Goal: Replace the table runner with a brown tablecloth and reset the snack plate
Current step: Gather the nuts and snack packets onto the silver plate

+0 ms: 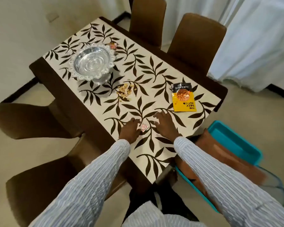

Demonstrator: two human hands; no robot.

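Two hands in pale ribbed sleeves: left hand [131,129] on small crinkled red-white wrapper [144,127], fingers touching its edge, hold unclear; right hand [164,122] flat, fingers spread wide, holding nothing. One ornate silver snack plate [93,63], far end. One loose nut pile [125,92], mid-runner. One yellow-black almond packet [183,97], right edge. Second wrapper [112,45] behind plate. Cream leaf-print table runner [154,76] on dark wooden surface [59,86]. Four brown chairs. One teal basket [236,141] holding folded brown cloth [223,149]. Pale floor, white curtains.

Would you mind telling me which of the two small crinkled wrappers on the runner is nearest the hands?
The red-and-white crinkled wrapper between the left hand and right hand; the other wrapper lies behind the silver bowl.
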